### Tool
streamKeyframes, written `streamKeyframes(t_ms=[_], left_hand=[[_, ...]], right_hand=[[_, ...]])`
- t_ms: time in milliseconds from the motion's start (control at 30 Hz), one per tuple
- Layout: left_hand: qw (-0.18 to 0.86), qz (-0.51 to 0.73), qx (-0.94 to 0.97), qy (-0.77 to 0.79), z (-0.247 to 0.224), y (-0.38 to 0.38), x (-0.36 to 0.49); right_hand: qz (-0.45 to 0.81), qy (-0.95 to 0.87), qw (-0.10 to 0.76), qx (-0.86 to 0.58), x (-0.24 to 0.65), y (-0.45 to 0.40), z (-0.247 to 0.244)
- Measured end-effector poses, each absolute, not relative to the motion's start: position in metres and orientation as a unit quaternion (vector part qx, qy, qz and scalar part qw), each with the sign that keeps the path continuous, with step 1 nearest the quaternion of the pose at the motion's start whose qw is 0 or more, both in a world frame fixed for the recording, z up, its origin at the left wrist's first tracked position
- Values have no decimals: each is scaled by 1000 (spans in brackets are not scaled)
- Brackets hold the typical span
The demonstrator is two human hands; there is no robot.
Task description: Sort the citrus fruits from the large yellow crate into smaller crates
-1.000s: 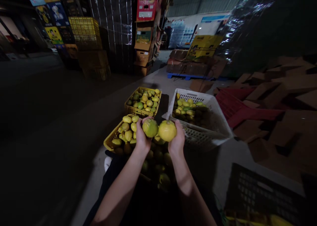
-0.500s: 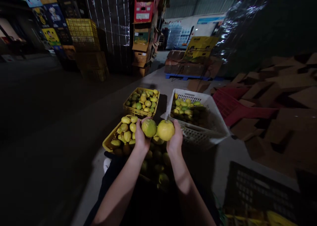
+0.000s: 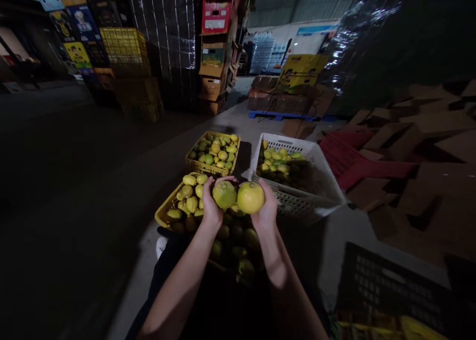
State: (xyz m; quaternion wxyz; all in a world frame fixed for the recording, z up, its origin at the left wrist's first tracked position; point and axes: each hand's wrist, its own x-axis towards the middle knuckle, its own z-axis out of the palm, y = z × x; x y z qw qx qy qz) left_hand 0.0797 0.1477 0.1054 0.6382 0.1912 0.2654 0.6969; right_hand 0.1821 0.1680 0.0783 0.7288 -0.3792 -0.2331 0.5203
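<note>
Fruits [image 3: 251, 197] above near yellow crate [image 3: 160, 214]

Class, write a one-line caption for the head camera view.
Left hand holds a greener fruit, right hand a yellower one, above a fruit-filled yellow crate.

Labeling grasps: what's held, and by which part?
Left hand cups the greener fruit at its outer side; right hand cups the yellower fruit likewise. Undersides can't be seen.
</note>
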Motion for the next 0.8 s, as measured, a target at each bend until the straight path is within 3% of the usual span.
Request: streamKeyframes(t_ms=[200, 800], left_hand=[[619, 705, 213, 274, 106, 149, 75], [631, 693, 212, 277, 108, 148, 74]], right_hand=[[563, -240, 687, -392, 182, 161, 88], [572, -189, 693, -395, 182, 161, 89]])
